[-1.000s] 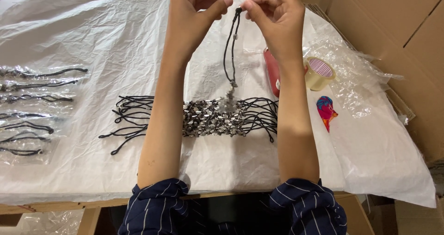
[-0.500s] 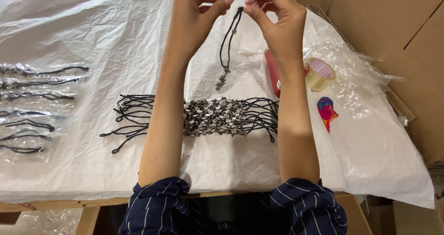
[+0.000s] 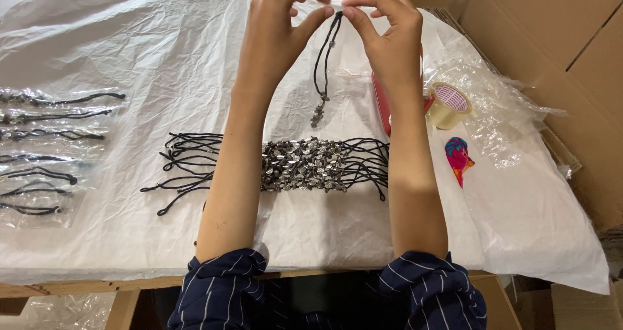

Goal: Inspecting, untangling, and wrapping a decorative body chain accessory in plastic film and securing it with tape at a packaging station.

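Note:
Both hands are raised over the table, pinching the top of one black cord necklace. My left hand grips the cord from the left, my right hand from the right. The cord hangs as a loop with a small metal pendant at its bottom, clear of the table. Below it lies a row of several like necklaces, their silver pendants bunched in the middle and black cords spreading to both sides.
White plastic sheet covers the table. Bagged necklaces lie in clear sleeves at the left. A tape roll, a red object and a pink-blue item sit right. Cardboard boxes stand at the right.
My hands lifted the necklace higher, so its pendant rose off the pile and now hangs free above it.

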